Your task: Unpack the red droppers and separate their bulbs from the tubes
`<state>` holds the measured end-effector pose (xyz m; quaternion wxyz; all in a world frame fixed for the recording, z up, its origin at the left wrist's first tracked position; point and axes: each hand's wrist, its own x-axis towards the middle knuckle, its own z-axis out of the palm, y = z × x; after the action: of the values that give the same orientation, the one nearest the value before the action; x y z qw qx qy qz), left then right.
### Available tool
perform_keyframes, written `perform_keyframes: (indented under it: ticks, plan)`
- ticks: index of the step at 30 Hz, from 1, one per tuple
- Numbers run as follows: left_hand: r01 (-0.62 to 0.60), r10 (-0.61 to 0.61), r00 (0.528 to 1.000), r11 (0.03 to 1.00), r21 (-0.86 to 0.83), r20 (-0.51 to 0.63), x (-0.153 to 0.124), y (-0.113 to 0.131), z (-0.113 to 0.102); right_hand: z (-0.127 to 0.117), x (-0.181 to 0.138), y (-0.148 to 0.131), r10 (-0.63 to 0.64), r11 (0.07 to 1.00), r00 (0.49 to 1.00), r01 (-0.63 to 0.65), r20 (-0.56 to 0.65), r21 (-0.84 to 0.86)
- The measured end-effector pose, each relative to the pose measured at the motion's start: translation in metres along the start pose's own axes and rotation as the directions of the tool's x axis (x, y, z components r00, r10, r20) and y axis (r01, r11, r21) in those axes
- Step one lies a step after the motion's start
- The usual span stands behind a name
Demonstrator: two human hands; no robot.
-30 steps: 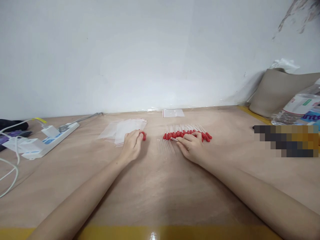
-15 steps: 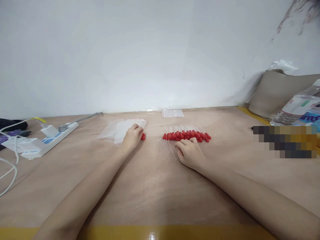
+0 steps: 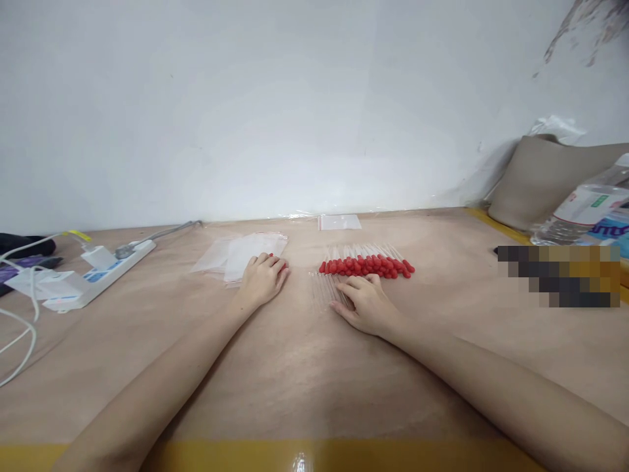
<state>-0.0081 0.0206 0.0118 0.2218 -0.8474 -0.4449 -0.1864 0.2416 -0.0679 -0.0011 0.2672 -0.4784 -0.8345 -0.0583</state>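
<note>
My left hand (image 3: 264, 280) rests at the right edge of a stack of clear zip bags (image 3: 240, 255), its fingers bent down over small red pieces (image 3: 272, 254), mostly hidden under them. My right hand (image 3: 367, 303) lies on a row of thin clear sticks (image 3: 322, 292), thumb and forefinger apart with a few stick ends between them. Just behind it is a dense row of white sticks with rounded red tips (image 3: 363, 265), tips toward me.
A single zip bag (image 3: 340, 222) lies near the wall. To the left are a white power strip (image 3: 108, 275) and cables (image 3: 32, 328). A water bottle (image 3: 574, 213) and a grey-brown container (image 3: 531, 180) stand at the right. A pixelated patch covers something there.
My left hand has turned flatter, its fingers lowered over the red pieces. My right thumb has spread away from the fingers, and that hand has shifted slightly left over the clear sticks.
</note>
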Motion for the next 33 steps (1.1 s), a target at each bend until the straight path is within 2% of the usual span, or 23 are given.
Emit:
perform_keyframes:
  ticks: [6, 11, 17, 24, 26, 30, 33]
  plan:
    - [-0.030, 0.030, 0.997, 1.000, 0.003, -0.069, 0.002, 0.012, -0.011, 0.003, -0.003, 0.000, -0.008, 1.000, 1.000, 0.008, -0.025, 0.005]
    - [-0.085, 0.077, 0.996, 0.980, -0.182, -0.051, 0.015, 0.046, -0.013, 0.003, -0.003, -0.001, -0.015, 1.000, 1.000, 0.015, -0.007, -0.006]
    - [-0.038, 0.027, 0.999, 0.940, -0.339, -0.039, 0.038, 0.078, -0.006, 0.003, -0.003, -0.001, 0.019, 1.000, 1.000, -0.019, -0.004, 0.020]
    - [-0.050, 0.038, 0.998, 0.937, -0.345, -0.042, 0.047, 0.085, 0.004, 0.003, -0.001, 0.001, 0.025, 0.998, 1.000, -0.024, -0.010, 0.065]
    - [-0.048, 0.016, 0.995, 0.936, -0.348, -0.094, 0.046, 0.085, 0.003, 0.004, -0.001, 0.002, 0.053, 0.996, 0.998, -0.050, -0.033, 0.077]
    - [0.011, -0.127, 0.963, 0.902, -0.432, -0.239, 0.036, 0.079, -0.004, 0.006, -0.002, 0.006, 0.112, 0.990, 0.988, -0.103, -0.102, 0.096]
    - [-0.037, -0.169, 0.928, 0.844, -0.534, -0.331, 0.017, 0.066, -0.012, 0.008, -0.003, 0.007, 0.120, 0.986, 0.976, -0.095, -0.184, 0.138]
